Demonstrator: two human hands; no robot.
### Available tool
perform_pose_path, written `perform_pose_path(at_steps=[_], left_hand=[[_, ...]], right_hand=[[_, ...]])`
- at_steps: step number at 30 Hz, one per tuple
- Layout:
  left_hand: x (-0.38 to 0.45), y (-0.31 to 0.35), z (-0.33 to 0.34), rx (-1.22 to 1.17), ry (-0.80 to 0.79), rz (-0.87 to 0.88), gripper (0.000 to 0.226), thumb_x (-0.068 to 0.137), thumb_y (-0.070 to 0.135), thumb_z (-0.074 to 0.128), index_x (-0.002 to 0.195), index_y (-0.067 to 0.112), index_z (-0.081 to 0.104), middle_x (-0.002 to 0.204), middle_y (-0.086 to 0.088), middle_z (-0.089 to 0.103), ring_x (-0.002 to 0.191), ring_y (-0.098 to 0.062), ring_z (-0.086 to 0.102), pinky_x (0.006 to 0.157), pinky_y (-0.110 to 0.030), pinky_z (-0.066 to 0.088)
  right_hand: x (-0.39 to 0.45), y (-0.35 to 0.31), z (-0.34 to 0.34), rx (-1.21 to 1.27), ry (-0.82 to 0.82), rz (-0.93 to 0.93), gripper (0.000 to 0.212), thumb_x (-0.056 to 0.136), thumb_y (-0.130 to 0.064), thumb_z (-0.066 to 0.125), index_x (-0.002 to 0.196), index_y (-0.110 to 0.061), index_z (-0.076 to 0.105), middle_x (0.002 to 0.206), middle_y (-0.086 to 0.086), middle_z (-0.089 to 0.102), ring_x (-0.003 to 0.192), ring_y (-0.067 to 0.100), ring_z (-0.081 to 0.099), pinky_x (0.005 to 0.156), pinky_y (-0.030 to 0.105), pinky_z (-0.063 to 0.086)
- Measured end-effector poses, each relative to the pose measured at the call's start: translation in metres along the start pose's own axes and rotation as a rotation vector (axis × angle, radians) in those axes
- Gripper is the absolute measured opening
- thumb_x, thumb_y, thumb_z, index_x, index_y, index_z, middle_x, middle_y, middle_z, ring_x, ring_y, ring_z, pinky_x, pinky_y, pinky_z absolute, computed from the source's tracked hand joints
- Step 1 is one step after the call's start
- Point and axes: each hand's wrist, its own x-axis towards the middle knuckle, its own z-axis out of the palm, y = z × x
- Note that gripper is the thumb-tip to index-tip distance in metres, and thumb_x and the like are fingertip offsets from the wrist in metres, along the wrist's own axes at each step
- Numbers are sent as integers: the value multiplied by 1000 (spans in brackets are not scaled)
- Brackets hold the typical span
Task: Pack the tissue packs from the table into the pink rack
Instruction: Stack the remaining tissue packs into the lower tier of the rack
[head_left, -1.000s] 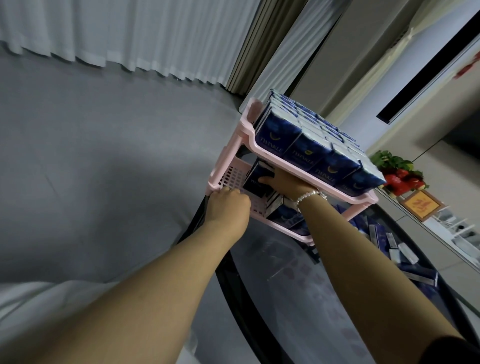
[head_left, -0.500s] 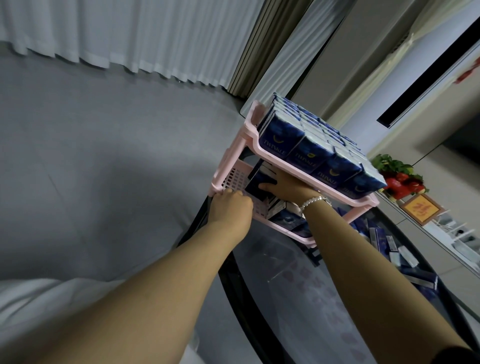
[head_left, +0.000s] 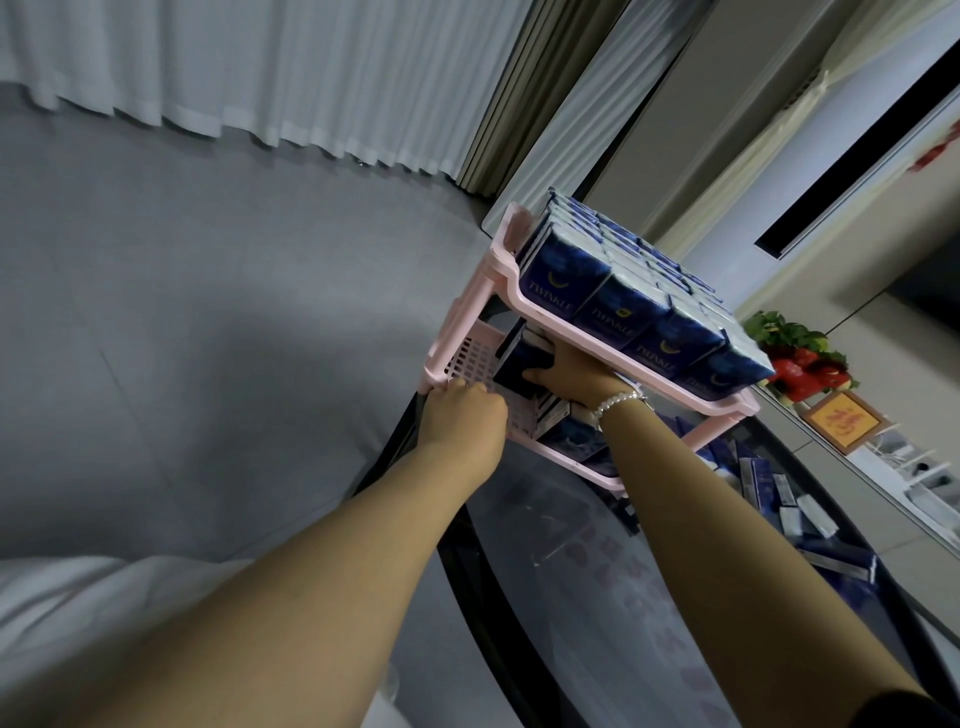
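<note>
1. The top shelf of the pink rack (head_left: 501, 291) is packed full with upright dark blue tissue packs (head_left: 628, 317), so that tier looks done.
2. The lower shelf is only partly filled: some packs sit in its right part, and the left part shows bare pink grid.
3. The right hand (head_left: 574, 374) reaches under the top shelf and grasps a tissue pack (head_left: 519, 364), with the thumb curled along its near side, placing it on the lower shelf.
4. The left hand (head_left: 465, 415) sits at the near left corner of the lower shelf with its fingers curled over the rim, apparently steadying the rack.
5. More packs lie loose on the surface (head_left: 597, 597) to the right of the rack, near its far edge (head_left: 810, 509), so a fair share of packing is left.
6. The right hand's fingertips are hidden behind the pack and the shelf, the back of the lower shelf cannot be seen, and the right arm covers part of the loose pile, so the number left cannot be told.
</note>
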Motion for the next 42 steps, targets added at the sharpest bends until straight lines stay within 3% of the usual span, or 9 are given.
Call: perform_pose_path(at_steps=[6,16,23,27,29,34,38,40,42], left_hand=[[-1,3,-1,4,16,-4,25,95,25,52,114,12,64,119,-9,59,111,-29,51,99,-39,36],[-3,8,-5,-27,25,15,32,98,30,47,121,13,60,124,-9,55,116,-27,47,101,-37,30],[-13,21,-8,-109,63,92,43,98,41,41,134,18,48,131,-6,50,124,-24,39,104,-37,25],[-21,34,-11,-128,110,143,41,97,40,40,131,19,50,126,-1,51,121,-21,40,104,-33,24],[-28,39,-12,-147,127,176,39,97,37,41,130,20,52,122,1,52,118,-19,42,103,-31,24],[-42,66,-17,-242,138,301,42,96,35,45,133,19,54,119,3,56,118,-17,46,99,-31,38],[-48,89,-18,-278,215,408,48,89,39,38,118,13,66,103,1,64,101,-20,58,83,-36,52],[-50,103,-15,-300,215,426,44,89,36,41,116,13,66,103,1,63,100,-17,57,83,-34,50],[-49,120,-11,-325,194,445,38,91,32,46,118,14,65,105,3,62,101,-13,53,86,-31,47]], right_hand=[[-8,0,-8,101,-50,-39,55,92,-24,58,142,-22,35,148,4,36,135,23,34,108,28,25],[-16,3,-9,272,-19,21,45,91,-33,57,135,-28,46,141,0,45,129,22,42,109,30,32],[-59,10,-13,302,98,9,40,93,-37,53,129,-19,52,119,2,59,109,17,54,91,25,41],[-97,16,-20,316,154,-161,48,94,-29,53,139,-16,42,136,-3,50,125,7,43,90,3,25],[-112,22,-20,328,178,-166,48,93,-32,54,138,-18,45,139,-5,48,128,5,41,92,4,24],[-168,57,-21,415,314,-173,31,93,-30,54,124,-26,59,126,-14,56,112,-10,42,85,-3,31],[-208,100,-12,435,509,-81,21,91,-25,57,109,-28,67,102,-22,59,103,-1,53,88,14,43],[-221,124,-6,443,549,-23,21,91,-24,57,108,-28,68,98,-24,59,101,3,55,90,22,46],[-229,146,-2,488,567,54,21,92,-25,56,109,-28,67,94,-28,57,99,3,55,87,20,46]])
